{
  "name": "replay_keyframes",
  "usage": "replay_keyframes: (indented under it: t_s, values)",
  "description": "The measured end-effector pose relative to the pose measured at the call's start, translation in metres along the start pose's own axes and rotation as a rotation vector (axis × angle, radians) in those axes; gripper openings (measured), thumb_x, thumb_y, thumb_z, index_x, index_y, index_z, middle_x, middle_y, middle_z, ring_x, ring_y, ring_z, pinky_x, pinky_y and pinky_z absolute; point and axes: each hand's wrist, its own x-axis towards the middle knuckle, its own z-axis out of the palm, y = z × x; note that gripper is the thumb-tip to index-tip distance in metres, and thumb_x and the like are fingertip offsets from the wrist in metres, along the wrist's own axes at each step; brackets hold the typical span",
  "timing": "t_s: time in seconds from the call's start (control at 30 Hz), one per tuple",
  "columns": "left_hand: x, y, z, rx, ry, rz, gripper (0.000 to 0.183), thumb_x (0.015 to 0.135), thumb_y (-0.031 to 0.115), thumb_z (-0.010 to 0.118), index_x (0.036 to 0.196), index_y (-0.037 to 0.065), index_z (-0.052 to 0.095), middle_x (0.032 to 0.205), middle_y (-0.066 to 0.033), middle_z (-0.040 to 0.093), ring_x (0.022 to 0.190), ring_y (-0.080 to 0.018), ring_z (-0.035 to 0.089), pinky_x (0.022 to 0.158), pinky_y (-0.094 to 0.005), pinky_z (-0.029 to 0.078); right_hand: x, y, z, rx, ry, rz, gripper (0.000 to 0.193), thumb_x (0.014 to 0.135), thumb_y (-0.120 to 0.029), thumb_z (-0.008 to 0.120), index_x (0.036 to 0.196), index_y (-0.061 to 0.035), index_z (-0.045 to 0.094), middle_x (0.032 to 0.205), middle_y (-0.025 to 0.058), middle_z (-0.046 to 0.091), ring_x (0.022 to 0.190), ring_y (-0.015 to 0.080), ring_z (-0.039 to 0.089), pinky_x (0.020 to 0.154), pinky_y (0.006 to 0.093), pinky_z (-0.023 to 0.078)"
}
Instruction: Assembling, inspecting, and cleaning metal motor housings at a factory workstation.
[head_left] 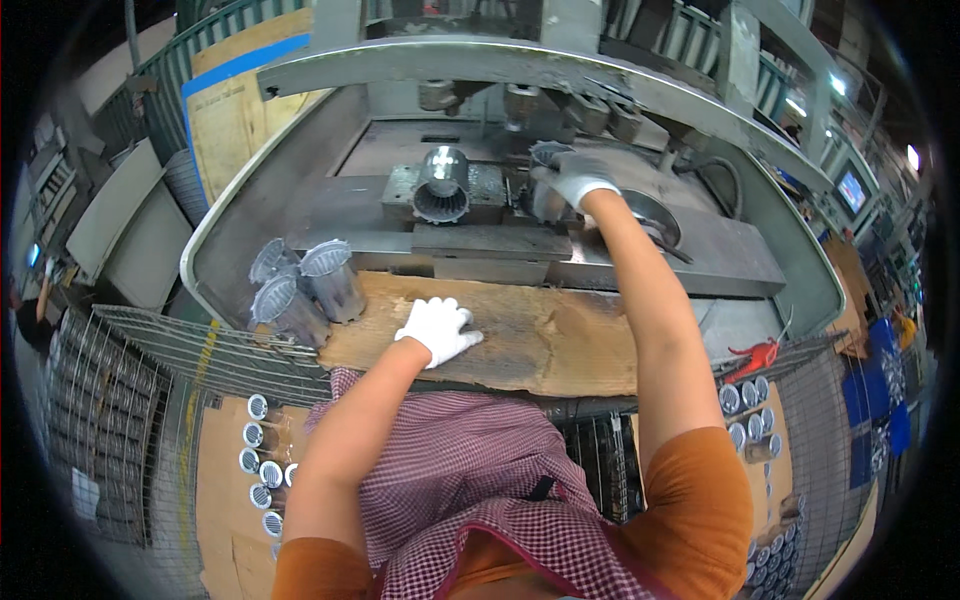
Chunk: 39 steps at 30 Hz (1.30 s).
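My left hand (436, 330), in a white glove, lies flat on a worn wooden board (570, 345) with its fingers stretched out. Reaching far to the right, my gloved right hand (582, 180) is closed round a grey finned metal cylinder (546, 204) beside the machine's fixture; the fingertips are blurred. Another metal cylinder (442, 184), shiny and hollow, lies on the fixture block (487, 186) with its ribbed open end toward me. At the board's left end stand three dull ribbed cylinders (334, 280), grouped close together.
A thick metal beam (480, 62) crosses above the machine bed. A round metal disc (655, 218) sits just right of my right hand. A red air gun (752, 360) hangs at the right. Wire racks (210, 350) and cardboard (228, 480) with several finished-looking cylinders flank me.
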Motion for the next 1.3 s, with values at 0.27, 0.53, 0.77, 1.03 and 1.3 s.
replay_keyframes:
  t_s: [0.27, 0.53, 0.77, 1.03, 1.3]
  values:
    - [0.020, -0.030, -0.029, -0.724, 0.790, -0.362, 0.049, 0.086, 0.043, 0.064, 0.114, 0.003, 0.065, 0.112, -0.0206, 0.063, 0.105, -0.0342, 0.061, 0.094, -0.0400, 0.046, -0.065, -0.020, 0.027, 0.120, 0.408, -0.365, 0.042, 0.084, -0.050, 0.060, 0.078, -0.0107, 0.073, 0.075, 0.0145, 0.067, 0.073, 0.0349, 0.061, 0.070, 0.0460, 0.048]
    - [0.092, -0.070, -0.071, -0.268, 0.773, -0.637, 0.059, 0.082, 0.054, 0.060, 0.110, 0.002, 0.067, 0.107, -0.0218, 0.065, 0.102, -0.0367, 0.061, 0.091, -0.0428, 0.048, -0.157, -0.069, 0.086, 0.179, 0.390, -0.596, 0.034, 0.082, -0.047, 0.063, 0.082, -0.0140, 0.071, 0.077, 0.0077, 0.068, 0.070, 0.0270, 0.060, 0.067, 0.0393, 0.044]
    - [0.078, -0.079, -0.085, -0.280, 1.056, -0.354, 0.030, 0.080, 0.034, 0.064, 0.084, 0.005, 0.071, 0.089, -0.0180, 0.067, 0.086, -0.0374, 0.061, 0.079, -0.0443, 0.048, -0.156, -0.028, 0.067, 0.393, 0.501, -0.370, 0.032, 0.078, -0.045, 0.070, 0.081, -0.0128, 0.070, 0.075, 0.0097, 0.064, 0.071, 0.0263, 0.061, 0.065, 0.0392, 0.044]
    - [0.092, -0.004, -0.112, 0.259, 0.963, 0.214, 0.018, 0.075, 0.037, 0.065, 0.081, 0.021, 0.070, 0.079, -0.0003, 0.062, 0.083, -0.0245, 0.057, 0.074, -0.0424, 0.039, -0.073, -0.025, 0.081, 0.334, 0.261, -0.136, 0.045, 0.079, -0.057, 0.063, 0.079, -0.0131, 0.072, 0.080, 0.0116, 0.068, 0.080, 0.0301, 0.065, 0.073, 0.0406, 0.050]
    - [0.085, 0.003, -0.134, 0.043, 0.781, -0.011, 0.039, 0.083, 0.046, 0.061, 0.104, 0.014, 0.069, 0.103, -0.0135, 0.065, 0.096, -0.0337, 0.060, 0.084, -0.0459, 0.045, -0.016, -0.014, 0.100, 0.154, 0.154, -0.025, 0.047, 0.079, -0.055, 0.063, 0.084, -0.0094, 0.073, 0.091, 0.0156, 0.070, 0.087, 0.0327, 0.067, 0.079, 0.0425, 0.051]
